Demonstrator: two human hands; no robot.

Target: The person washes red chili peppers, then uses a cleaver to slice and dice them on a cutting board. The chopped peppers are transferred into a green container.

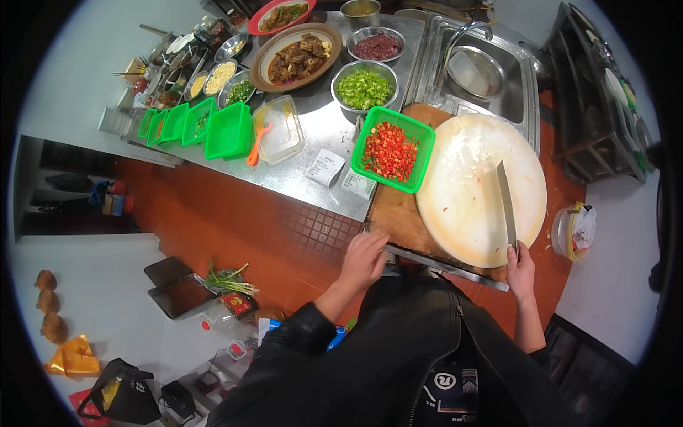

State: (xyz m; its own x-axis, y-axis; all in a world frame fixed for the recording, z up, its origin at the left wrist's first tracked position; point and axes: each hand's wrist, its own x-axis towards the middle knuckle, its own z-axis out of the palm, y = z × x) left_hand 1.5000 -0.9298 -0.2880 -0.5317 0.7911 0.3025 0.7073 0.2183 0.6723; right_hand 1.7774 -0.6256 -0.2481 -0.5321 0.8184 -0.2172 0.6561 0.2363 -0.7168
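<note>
In my right hand is the handle of a kitchen knife. Its blade is seen almost edge-on over a thick, round white cutting board; I cannot tell whether it touches the surface. My left hand holds nothing visible, its thumb apart from the fingers, near the front edge of a brown wooden board under the white one. A green plastic basket of chopped red chillies sits at the white board's left. A few red bits dot the cutting surface.
Left of the boards, a steel counter bears two printed slips, a bowl of chopped greens, a bowl of dark red minced food, a meat dish and several green baskets. Behind stands a sink with a tap.
</note>
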